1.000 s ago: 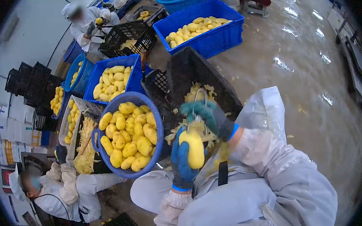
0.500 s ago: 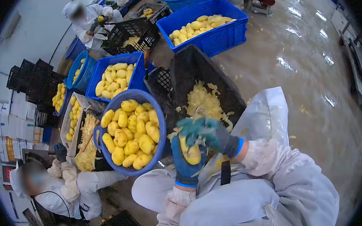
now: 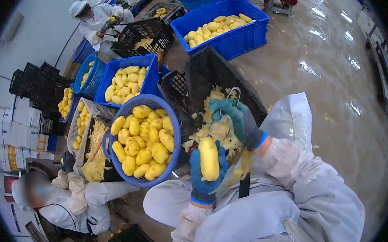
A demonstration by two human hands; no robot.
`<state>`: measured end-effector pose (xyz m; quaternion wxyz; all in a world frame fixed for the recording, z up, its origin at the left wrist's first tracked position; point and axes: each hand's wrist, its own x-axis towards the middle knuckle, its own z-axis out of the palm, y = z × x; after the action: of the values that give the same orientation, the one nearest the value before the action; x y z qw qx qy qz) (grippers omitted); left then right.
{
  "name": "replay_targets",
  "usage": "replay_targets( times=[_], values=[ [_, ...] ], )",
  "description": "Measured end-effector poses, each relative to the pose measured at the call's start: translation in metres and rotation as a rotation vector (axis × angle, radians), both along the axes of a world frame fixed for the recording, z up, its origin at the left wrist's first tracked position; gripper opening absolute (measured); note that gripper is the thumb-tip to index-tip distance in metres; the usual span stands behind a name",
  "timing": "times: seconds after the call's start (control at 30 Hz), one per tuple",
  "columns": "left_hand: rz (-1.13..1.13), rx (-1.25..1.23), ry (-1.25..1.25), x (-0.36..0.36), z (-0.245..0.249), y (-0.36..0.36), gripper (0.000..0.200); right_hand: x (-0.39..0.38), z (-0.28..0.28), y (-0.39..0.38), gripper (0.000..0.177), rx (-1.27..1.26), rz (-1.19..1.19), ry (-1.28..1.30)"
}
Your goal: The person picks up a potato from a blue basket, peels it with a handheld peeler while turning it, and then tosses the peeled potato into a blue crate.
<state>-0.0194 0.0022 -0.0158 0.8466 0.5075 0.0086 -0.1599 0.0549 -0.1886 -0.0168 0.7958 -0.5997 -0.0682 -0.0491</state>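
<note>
A pale yellow, mostly peeled potato lies lengthwise in my left hand, whose blue-gloved fingers wrap round its sides. My right hand, in a green and grey glove, is closed on a metal peeler with a wire loop at its far end. It is up and to the right of the potato, apart from it. Thin peelings show as a blur below my right hand. Beyond both hands, a dark bin holds a heap of peelings. At left stands a purple-blue basket full of yellow potatoes.
Blue crates of peeled potatoes stand further off. A seated co-worker is at left beside a white crate; another person works at the back. Wet floor with scattered peelings stretches to the right.
My right hand has moved up and away from the potato with the peeler. The potato has come into fuller view in my left hand, and peelings are falling below my right hand.
</note>
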Motion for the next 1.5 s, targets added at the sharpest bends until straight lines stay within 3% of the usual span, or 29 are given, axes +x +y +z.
replay_targets(
  times=[0.03, 0.1, 0.17, 0.2, 0.27, 0.33, 0.37, 0.47, 0.5, 0.6, 0.63, 0.67, 0.7, 0.77, 0.8, 0.83, 0.9, 0.93, 1.0, 1.03, 1.13, 1.17, 1.27, 1.3, 1.4, 1.43, 1.5],
  values=[
    [0.082, 0.081, -0.167, 0.001, -0.009, 0.000, 0.047, -0.015, 0.000, 0.012, 0.043, -0.052, 0.057, -0.049],
    [0.142, 0.762, -0.773, 0.010, -0.005, -0.004, 0.049, -0.041, 0.016, 0.046, 0.040, 0.360, 0.236, 0.134],
    [0.104, 0.366, -0.388, 0.010, 0.019, -0.009, 0.048, -0.022, -0.009, 0.034, 0.033, 0.348, 0.116, 0.138],
    [0.128, -0.079, 0.048, 0.005, 0.038, -0.018, 0.047, -0.008, -0.017, 0.024, 0.030, 0.344, 0.063, 0.136],
    [0.158, -0.499, 0.467, 0.009, 0.052, -0.023, 0.047, 0.002, -0.012, 0.000, 0.028, 0.507, 0.127, 0.017],
    [0.195, -0.346, 0.323, 0.008, 0.051, -0.026, 0.048, -0.003, -0.010, -0.007, 0.028, 0.121, 0.003, -0.093],
    [0.223, -0.203, 0.194, 0.006, 0.050, -0.027, 0.049, -0.014, 0.015, -0.006, 0.029, -0.446, -0.100, -0.379],
    [0.225, 0.620, -0.625, 0.007, 0.026, -0.022, 0.051, -0.039, 0.014, 0.035, 0.033, 0.328, 0.242, 0.104],
    [0.102, 0.594, -0.605, 0.010, 0.019, -0.019, 0.055, -0.040, 0.018, 0.041, 0.031, 0.284, 0.243, 0.243],
    [0.027, -0.134, 0.134, 0.002, 0.033, -0.016, 0.054, -0.002, 0.009, 0.009, 0.031, 0.302, 0.047, 0.209],
    [0.034, -0.060, 0.071, 0.003, 0.031, -0.014, 0.052, 0.006, -0.003, 0.000, 0.030, 0.410, 0.042, 0.172],
    [0.045, 0.015, 0.009, 0.004, 0.028, -0.013, 0.051, 0.002, 0.002, 0.005, 0.030, 0.324, 0.059, 0.130],
    [0.096, 0.400, -0.351, 0.004, 0.018, -0.014, 0.050, -0.011, 0.010, 0.015, 0.029, 0.234, 0.077, 0.097],
    [0.002, 0.363, -0.272, -0.001, 0.018, -0.010, 0.051, -0.025, 0.008, 0.032, 0.028, -0.014, 0.086, -0.019],
    [-0.044, 0.347, -0.232, -0.002, 0.023, -0.010, 0.051, -0.020, 0.006, 0.025, 0.028, 0.065, 0.046, 0.071],
    [-0.045, -0.063, 0.097, -0.001, 0.025, -0.011, 0.054, -0.009, 0.006, 0.012, 0.028, 0.146, 0.009, 0.161],
    [-0.008, -0.289, 0.190, -0.002, 0.041, -0.017, 0.057, 0.016, -0.015, -0.013, 0.027, 0.309, 0.020, 0.147],
    [0.013, -0.401, 0.238, -0.003, 0.049, -0.019, 0.059, 0.015, -0.020, -0.008, 0.026, 0.089, -0.051, -0.040],
    [0.031, -0.387, 0.194, -0.004, 0.033, -0.016, 0.058, -0.011, 0.002, 0.017, 0.025, -0.362, -0.177, -0.393],
    [-0.001, -0.373, 0.201, -0.002, 0.029, -0.017, 0.056, -0.024, 0.025, 0.030, 0.025, 0.366, 0.121, 0.189],
    [-0.054, -0.411, 0.291, 0.001, 0.023, -0.016, 0.052, 0.009, -0.015, 0.002, 0.027, 0.443, -0.003, 0.194],
    [-0.052, -0.423, 0.297, 0.001, 0.023, -0.013, 0.051, 0.013, -0.007, -0.009, 0.030, 0.261, -0.065, 0.062],
    [-0.059, -0.416, 0.297, 0.001, 0.020, -0.013, 0.049, -0.011, 0.009, 0.015, 0.029, 0.389, 0.069, 0.196],
    [-0.071, -0.424, 0.300, 0.002, 0.019, -0.015, 0.048, -0.015, 0.009, 0.024, 0.032, 0.265, 0.118, 0.119],
    [-0.051, -0.634, 0.476, 0.005, 0.019, -0.015, 0.045, 0.021, -0.044, -0.005, 0.036, 0.387, -0.064, 0.160],
    [0.005, -0.629, 0.485, 0.007, 0.007, -0.005, 0.047, 0.016, -0.036, -0.011, 0.039, 0.710, 0.035, 0.282],
    [0.085, -0.473, 0.265, 0.017, 0.011, 0.003, 0.053, -0.013, -0.012, 0.003, 0.039, 0.730, 0.162, 0.360]
  ],
)
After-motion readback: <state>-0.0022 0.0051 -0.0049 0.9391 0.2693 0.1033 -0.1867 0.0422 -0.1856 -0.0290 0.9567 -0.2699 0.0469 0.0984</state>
